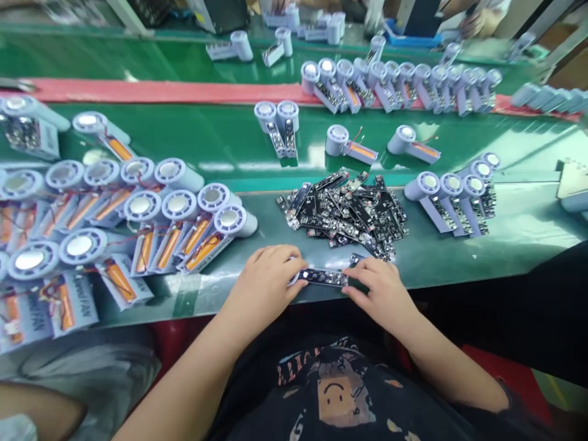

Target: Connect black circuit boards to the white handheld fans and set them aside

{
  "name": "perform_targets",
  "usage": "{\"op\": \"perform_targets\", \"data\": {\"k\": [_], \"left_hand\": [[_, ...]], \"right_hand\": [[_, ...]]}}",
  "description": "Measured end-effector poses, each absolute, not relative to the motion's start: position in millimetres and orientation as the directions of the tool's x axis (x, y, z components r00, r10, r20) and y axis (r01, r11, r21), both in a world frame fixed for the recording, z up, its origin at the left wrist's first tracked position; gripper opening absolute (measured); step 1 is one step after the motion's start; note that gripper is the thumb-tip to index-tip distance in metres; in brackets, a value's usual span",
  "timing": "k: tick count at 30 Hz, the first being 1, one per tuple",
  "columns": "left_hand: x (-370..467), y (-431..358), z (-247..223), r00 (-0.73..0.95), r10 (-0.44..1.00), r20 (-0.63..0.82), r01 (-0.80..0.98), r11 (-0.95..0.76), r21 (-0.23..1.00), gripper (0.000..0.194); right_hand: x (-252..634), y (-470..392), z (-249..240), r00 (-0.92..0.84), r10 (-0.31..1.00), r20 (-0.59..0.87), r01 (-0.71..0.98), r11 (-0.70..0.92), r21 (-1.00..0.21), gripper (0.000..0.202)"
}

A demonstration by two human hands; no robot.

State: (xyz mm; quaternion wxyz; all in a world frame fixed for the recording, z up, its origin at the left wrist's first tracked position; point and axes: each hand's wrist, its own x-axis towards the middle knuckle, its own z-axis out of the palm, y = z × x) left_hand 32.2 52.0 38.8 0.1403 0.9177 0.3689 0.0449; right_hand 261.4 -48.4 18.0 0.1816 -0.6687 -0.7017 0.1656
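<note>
My left hand (271, 278) is closed round the left end of a lavender fan unit, most of which it hides. A black circuit board (324, 277) lies lengthwise along the part of this unit that shows between my hands. With thumb and fingertips, my right hand (379, 291) pinches the board's right end. Both hands are at the front edge of the green table (441, 263). Just beyond them is a heap of loose black circuit boards (344, 211), one of which lies close to my right fingers.
Lavender fan units with orange batteries (179, 205) crowd the left. More units with boards (452, 184) stand at the right. A long row (392, 76) lines the red strip (174, 90). Another person's arm (41, 398) is at lower left; a hand (480, 23) shows at the top right.
</note>
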Motion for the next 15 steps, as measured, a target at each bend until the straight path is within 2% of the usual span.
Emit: {"op": "perform_targets", "data": {"k": [3,6,8,10,12,13,15], "left_hand": [[8,60,30,0.727,0.679,0.1,0.658,-0.731,0.183,0.012],[-13,73,23,0.734,0.634,0.244,0.652,-0.758,0.007,0.014],[-20,77,23,0.74,0.587,0.329,0.649,-0.751,-0.121,0.018],[-21,74,27,0.736,0.551,0.394,0.652,-0.733,-0.194,0.027],[-18,64,33,0.715,0.53,0.455,0.658,-0.731,-0.183,0.037],[-16,57,35,0.704,0.516,0.488,0.65,-0.745,-0.15,0.039],[-15,40,38,0.668,0.502,0.55,0.627,-0.778,-0.052,0.037]], "right_hand": [[268,-36,24,-0.071,0.994,0.083,0.843,0.104,-0.527,0.036],[301,7,42,-0.068,0.984,0.163,0.872,0.138,-0.469,0.024],[339,53,58,0.017,0.983,0.182,0.929,0.051,-0.366,0.026],[383,104,72,0.228,0.951,0.21,0.96,-0.183,-0.213,0.038],[425,149,83,0.449,0.882,0.139,0.893,-0.449,-0.038,0.047],[443,167,87,0.485,0.868,0.109,0.873,-0.487,-0.014,0.047],[467,193,91,0.463,0.885,0.049,0.886,-0.464,0.005,0.045]]}}
